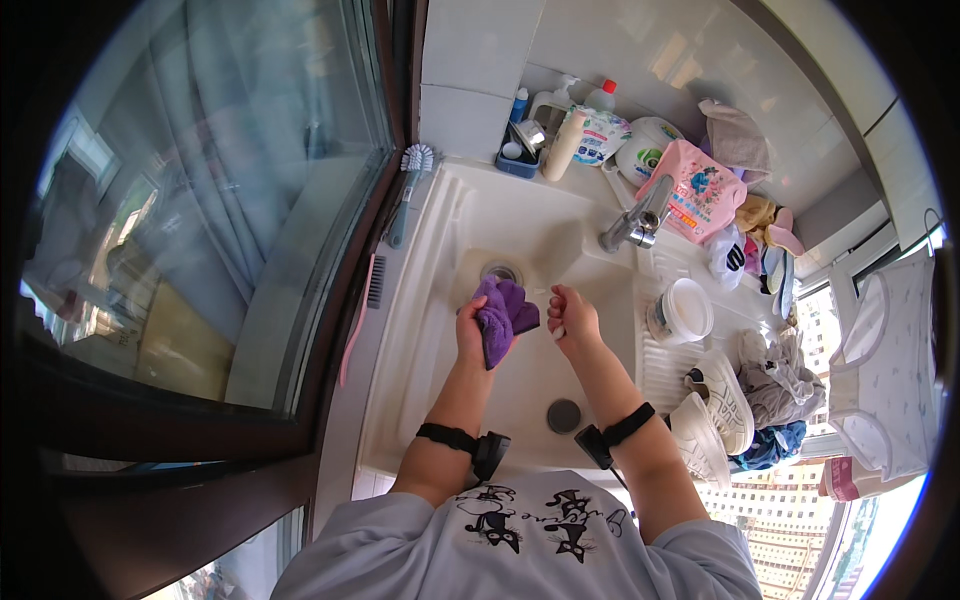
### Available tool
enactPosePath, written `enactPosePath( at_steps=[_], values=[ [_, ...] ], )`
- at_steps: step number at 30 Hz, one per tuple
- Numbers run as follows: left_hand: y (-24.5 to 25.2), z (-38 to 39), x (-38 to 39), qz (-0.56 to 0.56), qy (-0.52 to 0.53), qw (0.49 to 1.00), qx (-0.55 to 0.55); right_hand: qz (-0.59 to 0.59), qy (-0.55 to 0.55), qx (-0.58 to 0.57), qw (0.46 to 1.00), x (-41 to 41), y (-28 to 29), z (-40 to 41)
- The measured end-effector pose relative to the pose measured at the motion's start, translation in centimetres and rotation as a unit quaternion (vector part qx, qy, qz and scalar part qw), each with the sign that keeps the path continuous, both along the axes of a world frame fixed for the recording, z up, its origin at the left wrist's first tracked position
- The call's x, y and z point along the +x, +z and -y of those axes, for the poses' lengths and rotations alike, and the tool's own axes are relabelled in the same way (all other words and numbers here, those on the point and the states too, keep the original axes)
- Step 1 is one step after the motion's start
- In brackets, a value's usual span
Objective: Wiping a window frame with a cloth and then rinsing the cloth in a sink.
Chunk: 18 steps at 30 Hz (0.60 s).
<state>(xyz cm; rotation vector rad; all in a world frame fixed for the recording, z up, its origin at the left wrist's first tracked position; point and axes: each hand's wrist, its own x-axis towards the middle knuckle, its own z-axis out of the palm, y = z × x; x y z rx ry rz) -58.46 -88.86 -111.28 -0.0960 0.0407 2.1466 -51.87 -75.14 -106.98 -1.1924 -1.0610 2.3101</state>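
My left hand [471, 334] grips a bunched purple plush cloth [496, 319] with a dark edge, held over the white sink basin [517, 390]. Part of the cloth spills past my fingers towards the right. Just right of it, apart from the cloth, my right hand [574, 319] is curled into a loose fist above the basin. A small white spot shows at its fingers; whether it is foam or a small object is unclear. Beyond the cloth lies the metal drain [502, 271], partly covered by it. A dark round stopper [564, 416] rests in the near part of the basin.
A chrome faucet [637, 217] rises at the back right. A white tub [681, 311] and white sneakers [712, 412] stand on the ribbed washboard side. Bottles and a pink pouch [697, 191] line the back. Brushes [407, 195] lie along the left ledge, beside the window frame [352, 247].
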Motion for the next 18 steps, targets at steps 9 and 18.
enactPosePath(
  at_steps=[9,18],
  values=[
    [-2.8,-1.5,1.7,0.022,-0.023,1.0,0.0,0.101,0.222,0.666,0.705,-4.1,-2.7,3.7],
    [-3.6,-1.6,1.1,-0.013,0.031,0.996,0.083,0.057,0.209,0.722,0.657,-1.4,-2.6,6.5]
  ],
)
